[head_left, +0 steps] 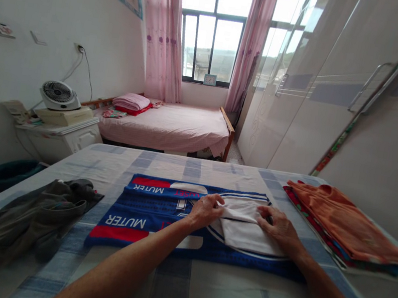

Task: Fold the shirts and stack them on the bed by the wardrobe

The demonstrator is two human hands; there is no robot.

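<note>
1 blue garment (150,210) w/ red & wht panels, 2 "MUTER" prints + wht flap (251,237) lies flat on checked cloth (171,292), 12 o'clock from the person. L hand (207,209) & R hand (278,227): both half-curled, fingertips pinching wht flap. 1 dark crumpled garment (31,217) at 9 o'clock, 1 folded stack (350,225) at 3.
</note>
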